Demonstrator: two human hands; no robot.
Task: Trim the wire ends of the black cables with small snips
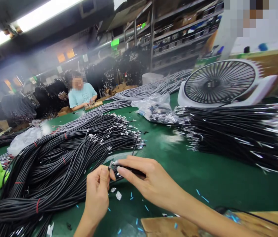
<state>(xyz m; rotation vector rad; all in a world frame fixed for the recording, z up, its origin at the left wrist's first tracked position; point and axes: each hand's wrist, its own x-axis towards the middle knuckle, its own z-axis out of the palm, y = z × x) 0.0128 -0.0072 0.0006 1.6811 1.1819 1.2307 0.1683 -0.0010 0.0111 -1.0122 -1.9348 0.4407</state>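
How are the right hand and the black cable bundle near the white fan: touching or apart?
Apart: the head view shows green table between the right hand and cable bundle.

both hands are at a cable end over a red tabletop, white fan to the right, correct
The head view shows a green tabletop, not red. The rest holds: left hand and right hand at a cable end, white fan to the right.

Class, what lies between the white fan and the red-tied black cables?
In the head view, a clear plastic bag of small parts lies between the white fan and the red-tied black cables, on the green table.
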